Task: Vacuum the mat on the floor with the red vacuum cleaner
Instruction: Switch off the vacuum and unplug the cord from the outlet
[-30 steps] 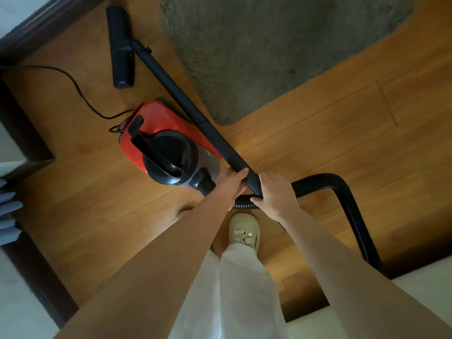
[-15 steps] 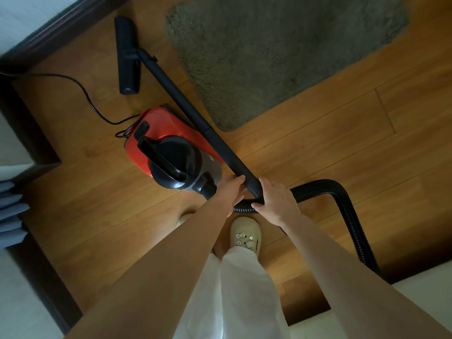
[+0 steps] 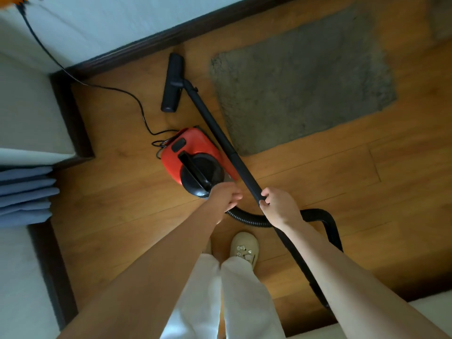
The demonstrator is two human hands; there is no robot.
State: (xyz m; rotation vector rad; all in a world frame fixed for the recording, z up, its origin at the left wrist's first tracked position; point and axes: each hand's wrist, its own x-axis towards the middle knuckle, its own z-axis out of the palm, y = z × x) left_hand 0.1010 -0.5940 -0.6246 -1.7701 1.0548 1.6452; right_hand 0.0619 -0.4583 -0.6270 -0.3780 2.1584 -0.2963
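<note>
The red vacuum cleaner (image 3: 195, 143) stands on the wooden floor with its black handle on top. Its black wand (image 3: 215, 123) runs up-left to the floor head (image 3: 172, 81), which lies on bare wood just left of the grey shaggy mat (image 3: 303, 79). My right hand (image 3: 278, 206) grips the wand's near end, where the ribbed hose (image 3: 247, 220) loops behind it. My left hand (image 3: 223, 195) hovers beside the wand over the vacuum's front, fingers loosely curled, apart from the wand, and it hides the hose joint.
The power cord (image 3: 137, 101) trails left from the vacuum up the wall. A dark skirting board (image 3: 171, 35) lines the walls at the top and left. Folded blue cloths (image 3: 24, 194) sit at the left edge. My shoe (image 3: 244, 247) stands below the hose.
My left hand has come off the wand, and only the right hand holds it now. The view has pulled back and shifted, showing the wall and the whole mat.
</note>
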